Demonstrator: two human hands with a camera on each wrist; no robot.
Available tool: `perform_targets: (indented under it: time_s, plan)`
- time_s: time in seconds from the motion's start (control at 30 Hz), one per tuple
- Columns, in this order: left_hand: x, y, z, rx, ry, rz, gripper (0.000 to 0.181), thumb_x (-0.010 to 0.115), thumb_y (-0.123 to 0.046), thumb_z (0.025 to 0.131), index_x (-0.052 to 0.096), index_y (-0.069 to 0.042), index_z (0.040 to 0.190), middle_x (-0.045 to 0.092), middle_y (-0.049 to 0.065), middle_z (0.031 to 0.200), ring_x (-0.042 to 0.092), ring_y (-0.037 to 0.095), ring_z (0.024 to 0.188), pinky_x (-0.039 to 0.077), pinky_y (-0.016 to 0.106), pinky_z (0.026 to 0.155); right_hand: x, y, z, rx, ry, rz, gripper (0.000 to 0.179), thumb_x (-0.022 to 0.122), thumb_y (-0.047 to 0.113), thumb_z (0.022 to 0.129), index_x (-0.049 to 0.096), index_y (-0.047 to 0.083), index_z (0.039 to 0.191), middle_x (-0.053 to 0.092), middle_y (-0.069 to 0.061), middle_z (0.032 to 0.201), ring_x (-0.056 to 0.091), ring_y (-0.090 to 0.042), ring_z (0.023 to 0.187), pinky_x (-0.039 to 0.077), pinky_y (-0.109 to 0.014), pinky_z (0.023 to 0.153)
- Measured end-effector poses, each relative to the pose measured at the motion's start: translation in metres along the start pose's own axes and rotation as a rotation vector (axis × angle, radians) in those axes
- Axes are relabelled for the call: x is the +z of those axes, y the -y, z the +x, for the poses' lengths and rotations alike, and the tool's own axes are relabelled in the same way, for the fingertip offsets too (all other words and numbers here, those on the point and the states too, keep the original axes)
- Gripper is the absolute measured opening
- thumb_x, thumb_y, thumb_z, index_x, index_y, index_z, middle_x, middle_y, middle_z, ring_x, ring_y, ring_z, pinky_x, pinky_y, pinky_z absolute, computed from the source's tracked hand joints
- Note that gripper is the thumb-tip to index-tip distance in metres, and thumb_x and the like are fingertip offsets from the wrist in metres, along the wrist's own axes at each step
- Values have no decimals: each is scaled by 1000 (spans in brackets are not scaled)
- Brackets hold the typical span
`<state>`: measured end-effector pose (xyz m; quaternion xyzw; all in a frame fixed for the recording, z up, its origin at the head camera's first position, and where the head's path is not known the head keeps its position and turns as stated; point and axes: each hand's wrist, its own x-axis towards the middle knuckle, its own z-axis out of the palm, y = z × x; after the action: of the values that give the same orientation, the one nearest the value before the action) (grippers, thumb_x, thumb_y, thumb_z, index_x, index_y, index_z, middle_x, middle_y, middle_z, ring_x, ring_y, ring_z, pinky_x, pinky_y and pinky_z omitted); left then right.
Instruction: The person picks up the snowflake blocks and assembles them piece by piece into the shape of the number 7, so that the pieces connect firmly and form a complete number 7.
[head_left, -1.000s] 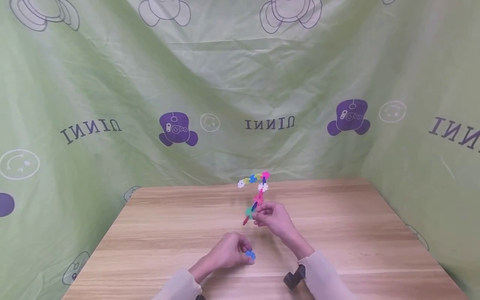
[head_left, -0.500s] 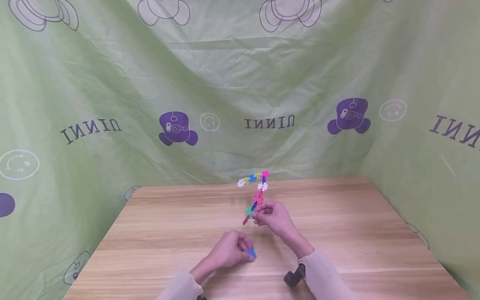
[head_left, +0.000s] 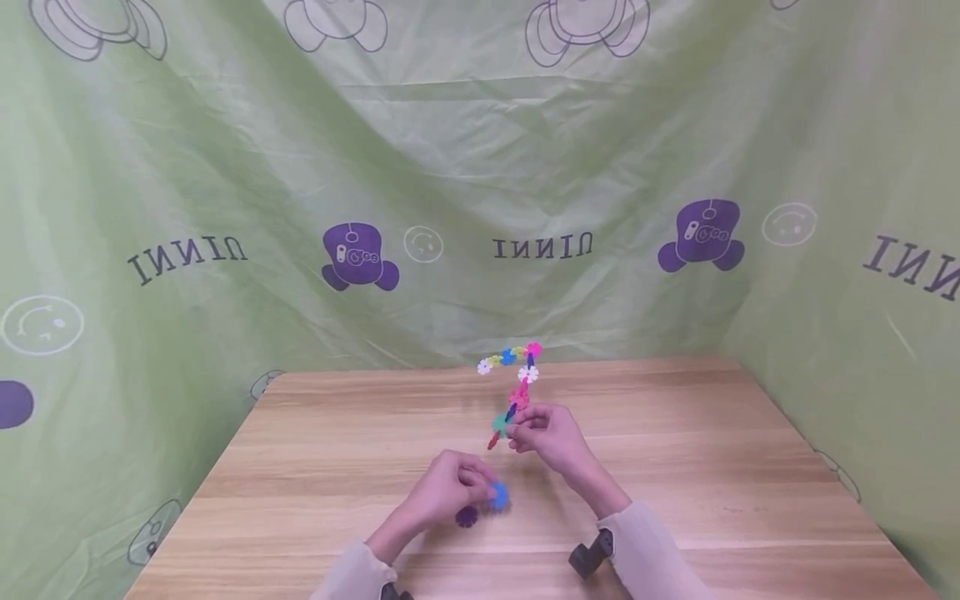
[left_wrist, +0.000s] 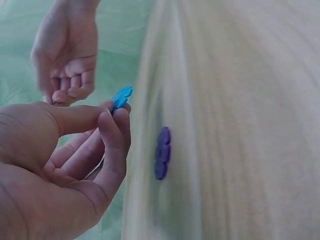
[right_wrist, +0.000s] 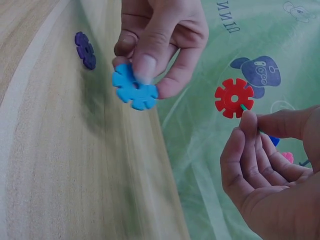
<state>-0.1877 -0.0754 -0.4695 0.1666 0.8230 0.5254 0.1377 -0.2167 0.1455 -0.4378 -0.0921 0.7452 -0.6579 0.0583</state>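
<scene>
My left hand [head_left: 444, 490] pinches a blue snowflake disc [right_wrist: 129, 95], round with notches in its rim, between thumb and fingers above the table. Farther forward and to the right, my right hand [head_left: 553, 440] holds a chain of linked snowflake discs [head_left: 528, 375] by a green disc [head_left: 501, 427] near its lower end. A red disc [right_wrist: 234, 98] forms that end, pointing toward the left hand. From there the chain climbs through blue, pink and white discs, then bends left at a pink disc [head_left: 533, 350]. The blue disc is apart from the chain.
A loose purple snowflake disc [head_left: 467, 517] lies on the wooden table [head_left: 315, 467] just below the left hand. Green printed cloth [head_left: 450, 167] hangs behind the table and along both sides. Each wrist wears a black camera mount [head_left: 590, 556].
My left hand has risen and shifted slightly forward with the blue disc, uncovering the purple disc on the table. The right hand and the chain stay nearly still.
</scene>
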Motion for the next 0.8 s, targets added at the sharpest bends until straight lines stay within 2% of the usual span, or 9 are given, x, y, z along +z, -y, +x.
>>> perform_targets:
  time_s: [0.2, 0.37, 0.63, 0.8]
  plan:
    - [-9, -1, 1, -38, -51, -81, 20, 80, -12, 91, 77, 0, 107, 82, 13, 90, 79, 22, 81, 64, 27, 71, 0, -1, -1, 4, 1, -3, 17, 68, 2, 94, 68, -9, 107, 77, -25, 99, 76, -18, 80, 66, -31, 78]
    - [-16, -5, -1, -67, -87, -119, 23, 80, -15, 91, 77, 1, 108, 82, 14, 90, 80, 28, 83, 66, 35, 76, 1, 0, -1, 2, 5, 1, 18, 68, 2, 94, 68, -9, 108, 76, -26, 101, 75, -16, 80, 66, -32, 78]
    - [-23, -9, -1, -62, -90, -206, 25, 77, -9, 92, 75, 5, 113, 82, 18, 99, 79, 24, 85, 66, 42, 86, 1, -1, -1, 8, 6, 7, 19, 69, 3, 95, 67, -10, 109, 75, -27, 101, 74, -15, 79, 66, -34, 79]
    - [-26, -9, 2, -65, -96, -204, 23, 78, -12, 92, 77, 1, 111, 82, 13, 96, 78, 24, 85, 66, 42, 86, 1, -1, 0, 6, 9, 2, 19, 68, 1, 95, 67, -11, 110, 76, -22, 99, 74, -14, 78, 66, -33, 78]
